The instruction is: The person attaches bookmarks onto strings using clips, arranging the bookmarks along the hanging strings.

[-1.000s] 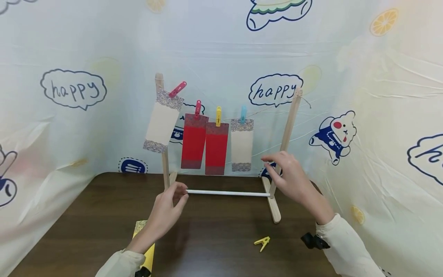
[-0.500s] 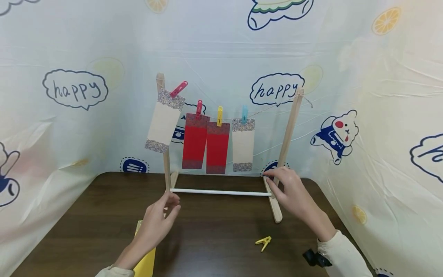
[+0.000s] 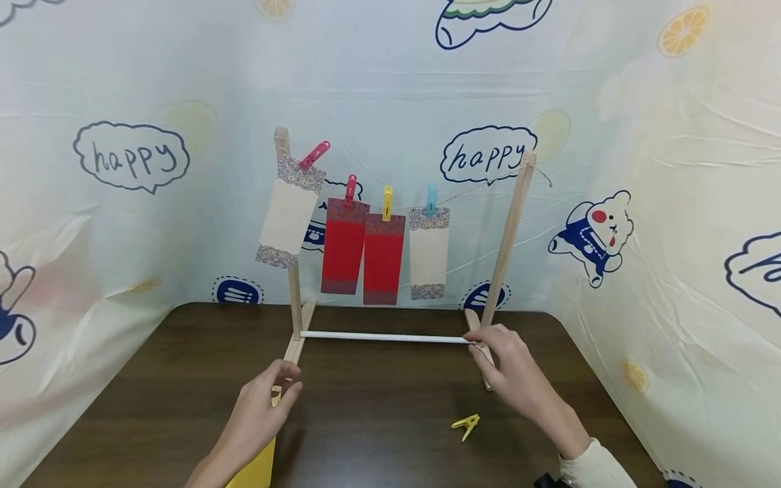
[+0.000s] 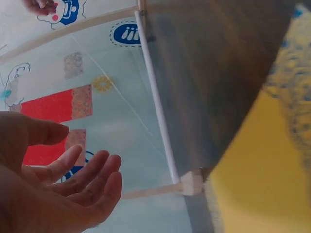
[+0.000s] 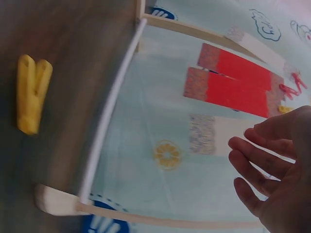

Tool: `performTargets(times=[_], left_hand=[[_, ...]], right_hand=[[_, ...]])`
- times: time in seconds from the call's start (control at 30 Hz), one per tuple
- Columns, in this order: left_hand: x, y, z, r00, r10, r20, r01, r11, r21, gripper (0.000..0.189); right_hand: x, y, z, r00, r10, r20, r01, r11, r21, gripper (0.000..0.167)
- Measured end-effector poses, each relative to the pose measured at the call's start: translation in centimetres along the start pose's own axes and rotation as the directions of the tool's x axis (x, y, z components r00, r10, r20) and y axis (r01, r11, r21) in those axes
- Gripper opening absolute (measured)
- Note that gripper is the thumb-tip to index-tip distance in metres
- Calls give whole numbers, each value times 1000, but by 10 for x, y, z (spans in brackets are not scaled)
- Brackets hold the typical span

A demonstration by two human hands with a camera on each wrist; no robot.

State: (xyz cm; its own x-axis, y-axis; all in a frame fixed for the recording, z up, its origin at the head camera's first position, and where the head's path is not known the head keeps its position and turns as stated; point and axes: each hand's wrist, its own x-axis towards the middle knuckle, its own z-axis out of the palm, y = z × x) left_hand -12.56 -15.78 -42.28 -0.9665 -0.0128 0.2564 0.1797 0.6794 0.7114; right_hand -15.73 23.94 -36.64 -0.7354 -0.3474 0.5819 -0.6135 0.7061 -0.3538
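My left hand (image 3: pixel 255 415) hovers with loosely bent fingers over the table's left side, near a yellow card (image 3: pixel 259 464) with a patterned edge. It holds nothing, as the left wrist view (image 4: pixel 63 179) also shows. My right hand (image 3: pixel 518 376), fingers loosely curved and holding nothing, overlaps the foot of the right wooden post (image 3: pixel 511 230) in the head view. A string between the posts carries two red cards (image 3: pixel 343 251) and a white card (image 3: pixel 428 254), held by red, yellow and blue clothespins. Another white card (image 3: pixel 287 213) hangs tilted at the left post, under a red clothespin (image 3: pixel 314 155).
A yellow clothespin (image 3: pixel 466 427) lies on the brown table (image 3: pixel 366 407), left of my right forearm. A white rod (image 3: pixel 384 337) joins the two post feet low down. Behind stands a printed cloth backdrop (image 3: pixel 366 88).
My left hand has drawn back from the left post, down and left toward the yellow card. My right hand has lowered toward the right post's foot. The hanging cards stay in place.
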Motion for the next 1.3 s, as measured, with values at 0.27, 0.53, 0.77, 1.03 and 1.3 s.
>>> performTargets(times=[0.27, 0.53, 0.77, 1.03, 1.3], left_hand=[[-12, -23, 3, 994, -47, 98, 40, 997, 70, 15], [-23, -43, 0, 996, -56, 66, 51, 995, 89, 12], [-31, -56, 5, 993, -109, 53, 109, 994, -6, 10], [-29, -82, -12, 958, -236, 164, 273, 925, -264, 27], [-19, -95, -27, 866, -412, 285, 498, 770, -399, 48]], right_hand=[[-31, 4, 35, 990, 140, 37, -142, 987, 74, 23], [-56, 12, 55, 961, 276, 28, -277, 946, 170, 24], [-76, 28, 73, 906, 423, 6, -387, 822, 419, 13], [-92, 51, 79, 840, 511, 183, -499, 594, 631, 20], [-102, 65, 79, 730, 508, 458, -681, 480, 554, 36]])
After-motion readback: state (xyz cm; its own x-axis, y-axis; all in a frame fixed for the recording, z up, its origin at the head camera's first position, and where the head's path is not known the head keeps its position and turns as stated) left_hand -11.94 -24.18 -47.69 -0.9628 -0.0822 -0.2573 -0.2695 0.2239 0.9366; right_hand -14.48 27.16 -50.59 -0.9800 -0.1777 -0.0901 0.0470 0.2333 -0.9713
